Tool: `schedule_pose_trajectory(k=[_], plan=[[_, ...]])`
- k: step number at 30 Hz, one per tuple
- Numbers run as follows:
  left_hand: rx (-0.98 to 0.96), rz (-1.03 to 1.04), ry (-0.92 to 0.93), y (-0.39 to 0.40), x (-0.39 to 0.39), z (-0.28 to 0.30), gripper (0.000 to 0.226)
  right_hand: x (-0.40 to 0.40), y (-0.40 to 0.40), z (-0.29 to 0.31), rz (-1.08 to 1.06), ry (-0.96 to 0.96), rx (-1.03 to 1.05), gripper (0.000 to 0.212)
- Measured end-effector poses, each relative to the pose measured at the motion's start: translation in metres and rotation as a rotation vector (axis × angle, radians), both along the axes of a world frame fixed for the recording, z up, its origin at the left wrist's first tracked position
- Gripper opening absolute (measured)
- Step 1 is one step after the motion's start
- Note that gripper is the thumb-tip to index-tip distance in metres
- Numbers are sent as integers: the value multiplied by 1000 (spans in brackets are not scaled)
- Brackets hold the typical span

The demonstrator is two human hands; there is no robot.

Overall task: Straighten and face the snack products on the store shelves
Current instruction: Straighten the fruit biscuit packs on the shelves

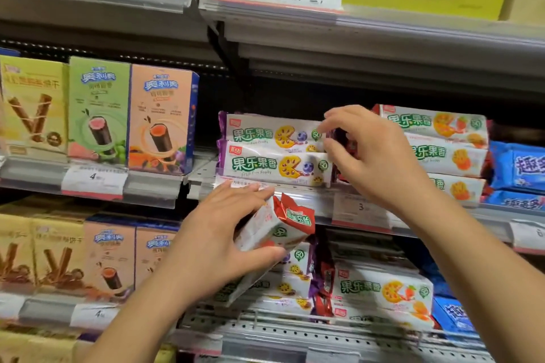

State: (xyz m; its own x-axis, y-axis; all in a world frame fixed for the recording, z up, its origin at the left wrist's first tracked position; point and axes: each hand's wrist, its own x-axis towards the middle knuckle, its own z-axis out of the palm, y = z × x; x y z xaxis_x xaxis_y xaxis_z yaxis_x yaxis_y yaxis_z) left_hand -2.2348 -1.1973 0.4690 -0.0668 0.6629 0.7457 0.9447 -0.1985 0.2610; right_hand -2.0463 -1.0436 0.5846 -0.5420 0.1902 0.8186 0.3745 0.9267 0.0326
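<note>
Nearest, the left hand (218, 233) grips a red-ended biscuit pack (277, 225) off the shelf, below the middle shelf's front edge (295, 194); it is not yet placed. Beyond, the right hand (374, 153) pinches the right ends of two purple-ended packs (274, 150), stacked label-forward at that edge. The lower shelf's packs (380, 289) look jumbled, so work remains.

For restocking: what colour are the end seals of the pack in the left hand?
Red, on the held pack; head view.
</note>
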Motion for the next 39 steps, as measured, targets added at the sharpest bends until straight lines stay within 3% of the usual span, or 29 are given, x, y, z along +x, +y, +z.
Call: schedule_pose_trajectory(k=[3,6,10,15,21,25,28,35,39], plan=[[22,14,-4,1,4,-1,73,29,-23,-28,159,-4,-132,16],[17,55,55,4,16,-5,66,51,-40,-62,304,-101,-356,32],[-20,24,125,14,42,-14,59,64,-43,-100,311,-145,-308,52],[-56,-51,143,26,74,-30,59,89,-41,-130,250,-32,-312,43],[-99,39,-83,30,91,-66,67,133,-24,-159,135,248,-566,33],[-84,98,-453,39,99,-90,56,153,-1,-176,100,520,-764,32],[-110,-39,-693,46,117,-96,61,161,16,-192,98,654,-876,35],[-193,-108,-694,68,145,-83,63,150,47,-189,82,807,-900,35],[-247,-41,-642,98,146,-77,89,134,72,-174,-84,773,-852,42]])
